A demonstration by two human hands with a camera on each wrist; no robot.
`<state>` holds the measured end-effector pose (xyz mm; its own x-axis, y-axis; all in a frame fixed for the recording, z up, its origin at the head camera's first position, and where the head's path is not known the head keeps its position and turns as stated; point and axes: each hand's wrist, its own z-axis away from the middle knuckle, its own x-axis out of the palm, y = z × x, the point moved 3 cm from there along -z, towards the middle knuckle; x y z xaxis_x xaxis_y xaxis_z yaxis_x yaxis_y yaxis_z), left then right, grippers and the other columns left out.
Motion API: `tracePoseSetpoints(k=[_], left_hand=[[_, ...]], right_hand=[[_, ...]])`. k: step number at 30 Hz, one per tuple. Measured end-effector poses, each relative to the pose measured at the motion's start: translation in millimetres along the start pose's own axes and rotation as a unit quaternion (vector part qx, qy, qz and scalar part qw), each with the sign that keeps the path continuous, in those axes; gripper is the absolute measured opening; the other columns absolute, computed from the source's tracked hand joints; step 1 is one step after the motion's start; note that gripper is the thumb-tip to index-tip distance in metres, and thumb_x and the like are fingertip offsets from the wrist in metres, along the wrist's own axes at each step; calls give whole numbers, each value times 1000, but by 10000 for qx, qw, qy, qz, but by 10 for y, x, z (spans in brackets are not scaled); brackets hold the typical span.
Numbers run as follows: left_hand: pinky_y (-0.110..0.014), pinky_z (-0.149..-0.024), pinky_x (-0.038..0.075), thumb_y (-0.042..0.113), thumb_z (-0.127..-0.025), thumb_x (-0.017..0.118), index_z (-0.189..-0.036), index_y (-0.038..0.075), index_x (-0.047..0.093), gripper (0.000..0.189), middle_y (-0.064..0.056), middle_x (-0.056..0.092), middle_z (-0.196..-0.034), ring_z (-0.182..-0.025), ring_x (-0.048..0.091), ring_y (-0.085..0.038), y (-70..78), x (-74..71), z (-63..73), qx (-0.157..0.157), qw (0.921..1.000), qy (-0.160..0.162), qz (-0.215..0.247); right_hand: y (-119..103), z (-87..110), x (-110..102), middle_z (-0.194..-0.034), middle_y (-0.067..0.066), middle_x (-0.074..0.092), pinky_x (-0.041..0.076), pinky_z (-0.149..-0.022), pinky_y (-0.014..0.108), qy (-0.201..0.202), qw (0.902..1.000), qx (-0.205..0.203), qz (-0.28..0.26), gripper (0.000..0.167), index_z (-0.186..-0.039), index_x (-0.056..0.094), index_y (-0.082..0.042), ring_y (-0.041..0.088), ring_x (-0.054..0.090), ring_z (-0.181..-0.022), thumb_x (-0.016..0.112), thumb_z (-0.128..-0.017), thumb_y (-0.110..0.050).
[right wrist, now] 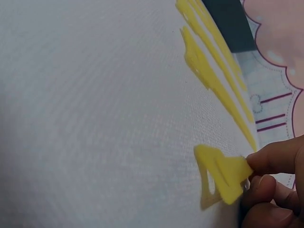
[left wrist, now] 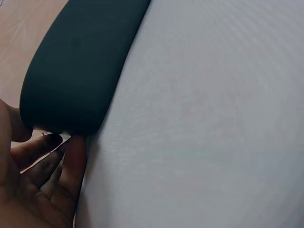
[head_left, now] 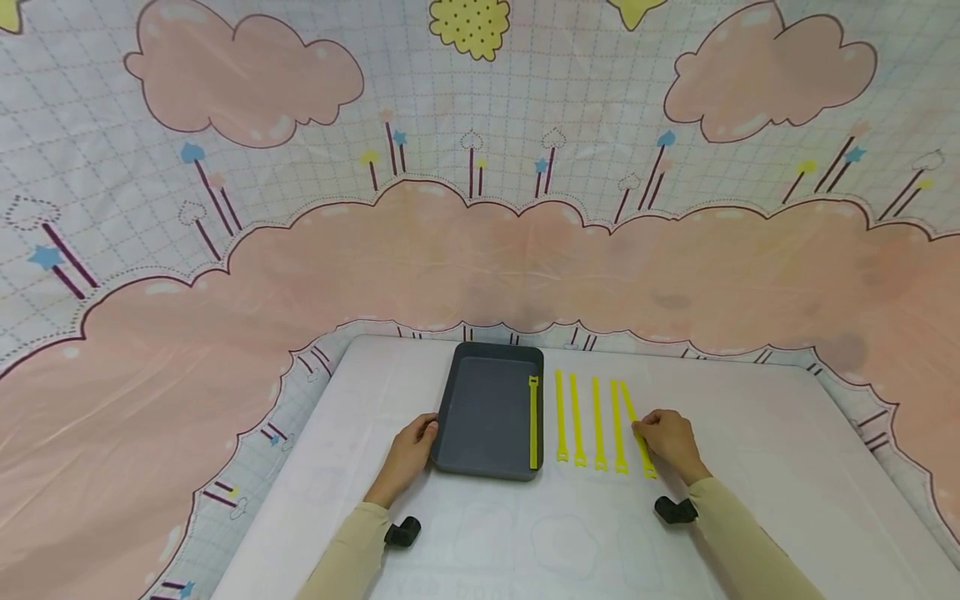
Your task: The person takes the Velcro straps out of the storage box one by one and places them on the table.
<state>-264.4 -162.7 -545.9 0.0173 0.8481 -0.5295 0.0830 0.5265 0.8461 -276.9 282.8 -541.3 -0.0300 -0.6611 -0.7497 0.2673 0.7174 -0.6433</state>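
Note:
A dark grey rectangular tray [head_left: 483, 408] lies on the white table. My left hand [head_left: 408, 450] grips its left edge, thumb at the rim; in the left wrist view, fingertips [left wrist: 76, 149] meet the outer wall [left wrist: 78, 80]. One yellow hook-and-loop cable tie [head_left: 534, 425] lies lengthwise inside the tray, along the right wall. Between thumb and forefinger, my right hand [head_left: 670, 437] pinches the rightmost yellow cable tie [head_left: 647, 458], which slants. Its slotted head [right wrist: 228, 173] is raised a little above its shadow in the right wrist view.
To the right of the tray, several more yellow cable ties [head_left: 597, 425] lie in a row, slotted heads toward me. Behind the white table [head_left: 765, 450] hangs a printed cloth [head_left: 525, 258] with clouds. A black device [head_left: 675, 510] sits at each wrist.

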Motion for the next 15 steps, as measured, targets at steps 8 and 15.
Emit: tracePoseSetpoints(k=[8,15], left_hand=[[-51,-100,48,22,-105,48,-134,3,57,36,-19,65,-128,-121,60,-36,12,-5,0,-51,10000,-12,31],[-51,-101,47,22,-105,47,-135,3,57,37,-19,64,-128,-121,60,-36,-2,-8,1,-59,10000,0,24]], right_hand=[[14,-8,10,-73,6,62,40,-54,26,28,10000,-41,53,26,-90,67,2,16,52,-64,61,-93,-23],[32,14,16,-71,5,63,41,-55,25,62,9999,-112,-8,26,-93,68,2,15,53,-63,60,-94,-22]])
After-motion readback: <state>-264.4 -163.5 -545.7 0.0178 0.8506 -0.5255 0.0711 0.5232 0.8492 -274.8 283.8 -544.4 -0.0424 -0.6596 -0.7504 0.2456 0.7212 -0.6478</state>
